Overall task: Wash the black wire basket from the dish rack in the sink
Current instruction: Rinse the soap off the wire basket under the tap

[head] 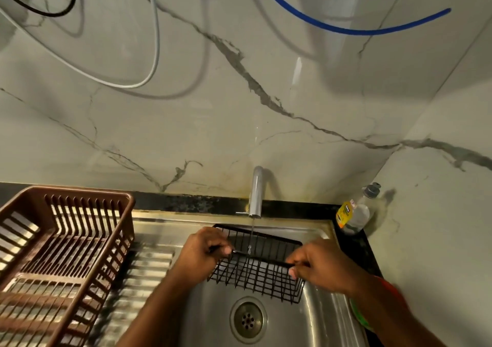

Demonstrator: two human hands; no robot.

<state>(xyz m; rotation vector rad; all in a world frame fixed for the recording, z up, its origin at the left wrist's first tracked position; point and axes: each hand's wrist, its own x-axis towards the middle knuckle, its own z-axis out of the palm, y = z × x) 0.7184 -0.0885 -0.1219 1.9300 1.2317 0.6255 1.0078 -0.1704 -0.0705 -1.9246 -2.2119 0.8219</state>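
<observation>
The black wire basket (259, 269) hangs over the steel sink (213, 309), under the grey tap (256, 194). A thin stream of water falls from the tap into the basket. My left hand (205, 253) grips the near rim at the basket's left end. My right hand (319, 266) grips the same rim at the right end. The brown plastic dish rack (66, 253) stands on the sink's ribbed drainboard at the left, with nothing in it.
A dish soap bottle (354, 212) stands at the sink's back right corner. The drain (248, 320) lies below the basket. Something green (359, 317) sits on the sink's right rim. Blue, white and black cables hang across the marble wall.
</observation>
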